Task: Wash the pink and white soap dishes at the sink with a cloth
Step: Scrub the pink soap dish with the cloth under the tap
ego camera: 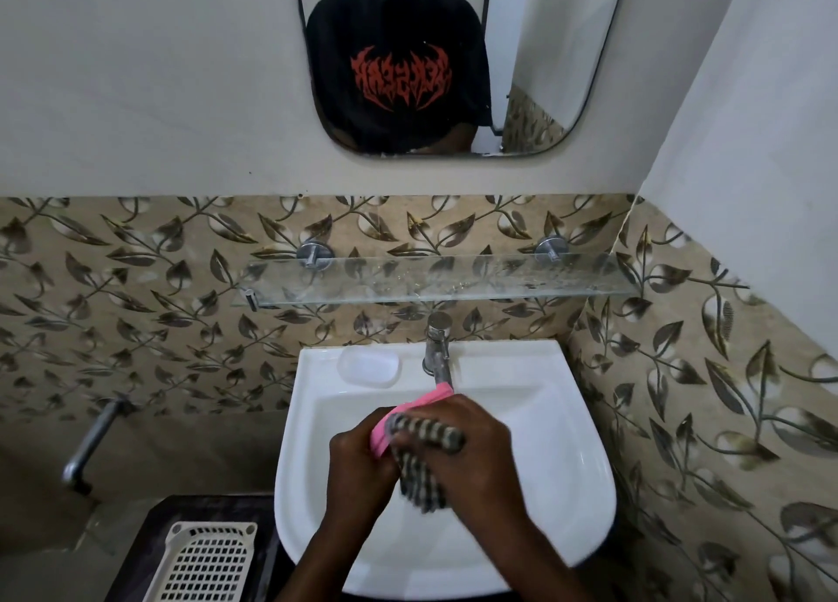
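Over the white sink (562, 447), my left hand (358, 470) grips the pink soap dish (419, 404), which tilts up toward the tap. My right hand (476, 456) presses a checked black-and-white cloth (419, 470) against the dish; the cloth hangs down between both hands. Most of the pink dish is hidden by my fingers and the cloth. The white soap dish (368, 365) lies on the sink's back ledge, left of the tap, apart from my hands.
A chrome tap (437, 352) stands at the back middle of the sink. Above it hangs a glass shelf (431, 279), then a mirror (453, 57). A wall spout (93, 443) sticks out at left. A cream perforated basket (204, 560) lies lower left.
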